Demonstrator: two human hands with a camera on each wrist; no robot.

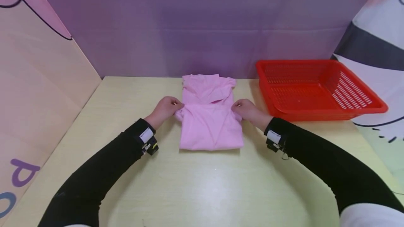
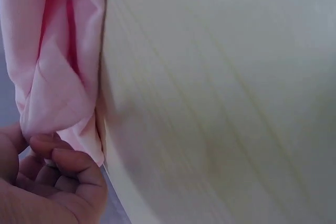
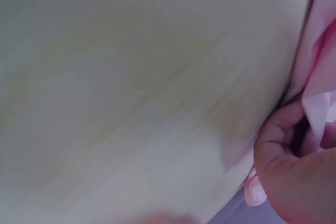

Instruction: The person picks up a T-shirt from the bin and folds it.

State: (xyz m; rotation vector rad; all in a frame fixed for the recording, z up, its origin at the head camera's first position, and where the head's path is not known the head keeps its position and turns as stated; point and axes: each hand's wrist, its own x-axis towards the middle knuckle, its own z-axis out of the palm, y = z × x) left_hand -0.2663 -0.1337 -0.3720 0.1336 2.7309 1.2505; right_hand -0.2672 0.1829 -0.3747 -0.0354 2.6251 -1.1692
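A pink garment, folded into a narrow block, lies on the table with its near part doubled over the far part. At the left end of the fold's upper edge, my left hand pinches the cloth between thumb and fingers. My right hand pinches the matching corner on the right. In the left wrist view the left hand grips the tip of the layered pink cloth. Thumb and curled fingers of the right hand hold a pink edge in the right wrist view.
A red plastic basket with perforated walls stands at the back right, close to the right forearm. The pale wooden table ends at a purple backdrop behind the garment. Printed panels flank both sides.
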